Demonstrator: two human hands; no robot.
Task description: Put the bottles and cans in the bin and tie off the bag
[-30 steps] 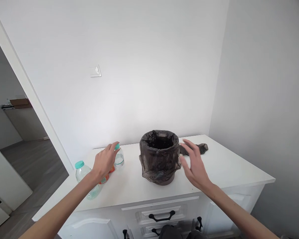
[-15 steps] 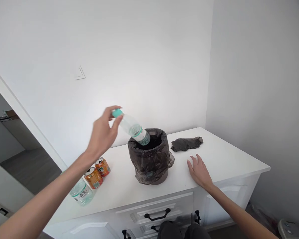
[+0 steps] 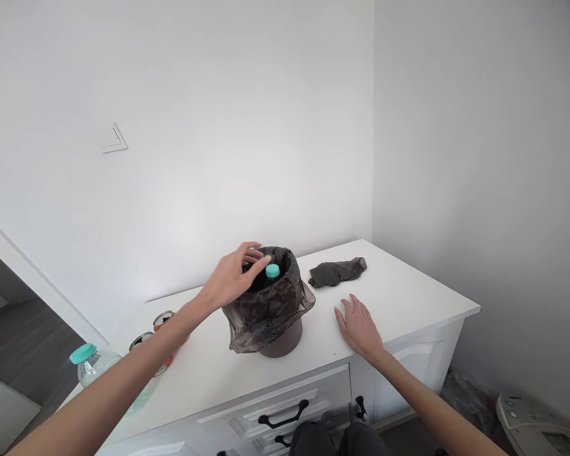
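A brown waste bin [image 3: 287, 343] lined with a dark plastic bag [image 3: 268, 313] stands on the white surface [image 3: 399, 285], and a clear bottle with a teal cap [image 3: 272, 272] is inside it, cap up; only the top shows, below the rim. The left hand [image 3: 232, 275] hangs over the left part of the bin's mouth, thumb and fingers apart with nothing between them, the thumb tip just beside the cap. The right hand [image 3: 360, 327] appears to rest palm down to the right of the bin, fingers loosely spread and holding nothing. Beyond it, also right of the bin, lies a rolled bundle of dark bags [image 3: 337, 272]. Left of the bin, partly hidden by the left forearm, are a far can [image 3: 163, 318], a near can [image 3: 142, 341] and, farthest out, a larger teal-capped bottle [image 3: 90, 368]. The likeliest trouble is the bag: its edge is only folded over the bin's rim and hangs loose, so a finger catching it could drag it inward. The bottle inside might lean or tip if the thumb brushed its cap. The forearm could also knock the cans if it dipped, though its clearance above them cannot be judged.
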